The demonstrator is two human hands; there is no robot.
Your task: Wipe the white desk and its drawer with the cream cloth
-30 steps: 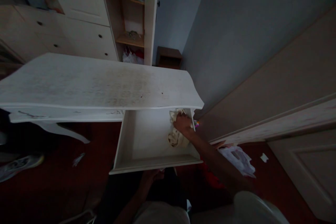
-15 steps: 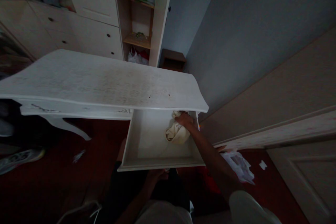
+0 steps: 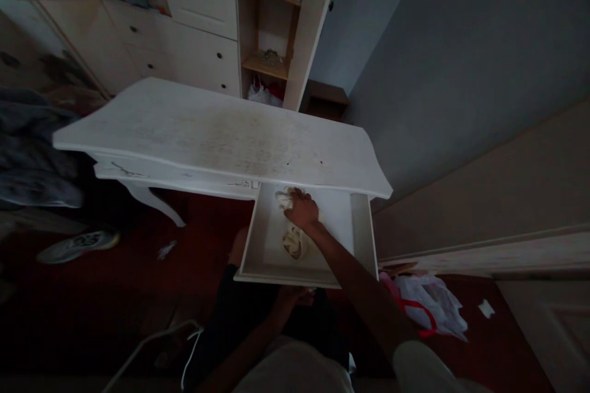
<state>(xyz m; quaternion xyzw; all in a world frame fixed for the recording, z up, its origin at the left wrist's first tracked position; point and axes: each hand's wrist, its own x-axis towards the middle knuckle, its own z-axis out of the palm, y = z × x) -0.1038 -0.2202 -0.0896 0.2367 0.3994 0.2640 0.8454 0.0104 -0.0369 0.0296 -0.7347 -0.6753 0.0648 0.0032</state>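
My right hand (image 3: 303, 210) reaches into the pulled-out drawer (image 3: 271, 272) and is closed on a crumpled cream cloth (image 3: 295, 244). Part of the cloth bunches up at my fingertips near the drawer's back left, and the rest trails across the drawer floor under my wrist. Below the drawer front, over my lap, is my left hand (image 3: 295, 298), its fingers curled. Something small and pale shows at those fingers, too dim to name. The drawer belongs to a white desk (image 3: 239, 135) with a scuffed, dark-smudged top.
Behind the desk stands a white cabinet (image 3: 198, 24) with an open door and bags on its shelves. A plastic bag (image 3: 433, 301) lies on the red floor at right. A shoe (image 3: 78, 245) and a pale cable (image 3: 152, 338) are at left.
My right hand has moved the cloth from the drawer's right side toward its back left. The view has shifted, bringing more of the room's left side into sight.
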